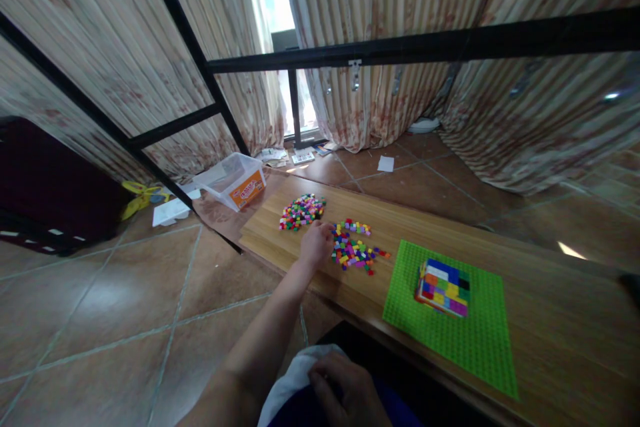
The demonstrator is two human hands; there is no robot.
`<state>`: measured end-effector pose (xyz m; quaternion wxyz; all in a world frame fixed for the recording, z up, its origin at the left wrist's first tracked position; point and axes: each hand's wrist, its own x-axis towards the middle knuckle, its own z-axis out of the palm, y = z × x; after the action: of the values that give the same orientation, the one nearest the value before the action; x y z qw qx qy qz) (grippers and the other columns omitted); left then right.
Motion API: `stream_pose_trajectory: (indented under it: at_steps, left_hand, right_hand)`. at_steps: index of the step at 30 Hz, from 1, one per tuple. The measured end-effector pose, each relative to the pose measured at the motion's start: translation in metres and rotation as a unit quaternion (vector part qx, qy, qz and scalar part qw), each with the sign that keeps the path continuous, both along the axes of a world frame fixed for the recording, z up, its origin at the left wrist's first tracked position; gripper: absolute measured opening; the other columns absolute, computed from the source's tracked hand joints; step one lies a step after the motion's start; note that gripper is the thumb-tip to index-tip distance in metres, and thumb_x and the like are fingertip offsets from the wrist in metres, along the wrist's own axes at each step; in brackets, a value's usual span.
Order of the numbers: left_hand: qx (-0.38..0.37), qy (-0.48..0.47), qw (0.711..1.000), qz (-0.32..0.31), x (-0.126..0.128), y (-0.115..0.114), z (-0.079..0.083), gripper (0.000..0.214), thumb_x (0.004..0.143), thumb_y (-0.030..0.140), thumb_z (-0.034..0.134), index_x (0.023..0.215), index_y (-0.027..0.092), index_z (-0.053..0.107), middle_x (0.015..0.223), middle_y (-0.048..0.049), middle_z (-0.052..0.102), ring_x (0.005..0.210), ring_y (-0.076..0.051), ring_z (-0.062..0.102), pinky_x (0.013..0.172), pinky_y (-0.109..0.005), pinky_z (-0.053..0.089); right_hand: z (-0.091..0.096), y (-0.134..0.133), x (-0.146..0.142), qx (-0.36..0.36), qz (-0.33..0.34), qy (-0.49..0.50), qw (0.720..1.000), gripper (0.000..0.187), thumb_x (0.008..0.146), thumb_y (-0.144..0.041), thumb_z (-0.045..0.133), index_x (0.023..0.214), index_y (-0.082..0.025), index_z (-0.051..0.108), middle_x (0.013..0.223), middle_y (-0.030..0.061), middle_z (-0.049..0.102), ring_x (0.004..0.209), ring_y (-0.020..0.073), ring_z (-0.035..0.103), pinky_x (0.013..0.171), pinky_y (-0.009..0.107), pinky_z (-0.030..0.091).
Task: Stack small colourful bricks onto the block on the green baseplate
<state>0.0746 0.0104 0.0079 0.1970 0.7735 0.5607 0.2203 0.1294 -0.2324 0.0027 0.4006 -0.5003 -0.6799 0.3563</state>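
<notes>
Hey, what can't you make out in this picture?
Left hand: in the head view, the hand itself hides whether anything is pinched.
Right hand: head view, wrist end cut off by the bottom edge.
Brick stack: head view, its top hides the inner layers.
Orange label: head view, lettering too small and blurred to read.

On the table [560,320], brick piles [353,252] lie left of the baseplate [450,347] bearing a brick stack [445,287].

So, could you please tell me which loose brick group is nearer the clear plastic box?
The compact heap, closest to the box; the other group lies more scattered, nearer the green baseplate.
</notes>
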Motion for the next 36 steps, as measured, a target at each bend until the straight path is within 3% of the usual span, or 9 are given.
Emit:
stream_pose_trajectory:
  at_steps: [14,25,32,36]
  left_hand:
    - [-0.004,0.09,0.996,-0.014,0.018,0.009,0.012,0.018,0.083,0.027,0.059,0.094,0.02,0.072,0.103,-0.0073,0.064,0.093,-0.019,0.062,0.085,-0.027,0.049]
    - [0.011,0.102,0.994,-0.025,0.022,0.017,0.007,0.012,0.081,0.023,0.061,0.086,0.019,0.071,0.103,-0.0067,0.065,0.091,-0.019,0.063,0.084,-0.029,0.048]
    - [0.03,0.117,0.992,-0.019,0.024,0.022,0.006,0.024,0.083,0.029,0.061,0.102,0.018,0.068,0.11,-0.0094,0.063,0.098,-0.02,0.061,0.089,-0.03,0.047]
    - [0.019,0.14,0.99,-0.027,0.029,0.027,0.009,0.016,0.082,0.026,0.06,0.091,0.018,0.07,0.1,-0.0094,0.065,0.094,-0.021,0.062,0.085,-0.031,0.049]
  right_hand:
    - [-0.012,0.004,0.005,-0.038,-0.003,0.002,0.999,0.018,0.09,-0.024,0.05,0.078,-0.02,0.063,0.07,0.0002,0.063,0.063,0.0117,0.06,0.059,0.02,0.044]
    - [-0.017,0.002,0.007,-0.069,-0.007,0.002,0.998,0.016,0.088,-0.022,0.05,0.078,-0.02,0.062,0.072,0.0006,0.064,0.066,0.0125,0.061,0.061,0.021,0.044]
    - [-0.028,-0.001,0.008,-0.097,-0.007,0.012,0.995,0.016,0.086,-0.021,0.051,0.076,-0.02,0.063,0.072,0.0009,0.064,0.065,0.0119,0.059,0.061,0.02,0.041]
    - [-0.028,-0.001,0.008,-0.112,-0.007,0.013,0.994,0.017,0.086,-0.022,0.05,0.076,-0.02,0.064,0.072,0.0015,0.063,0.065,0.0124,0.059,0.061,0.021,0.041]
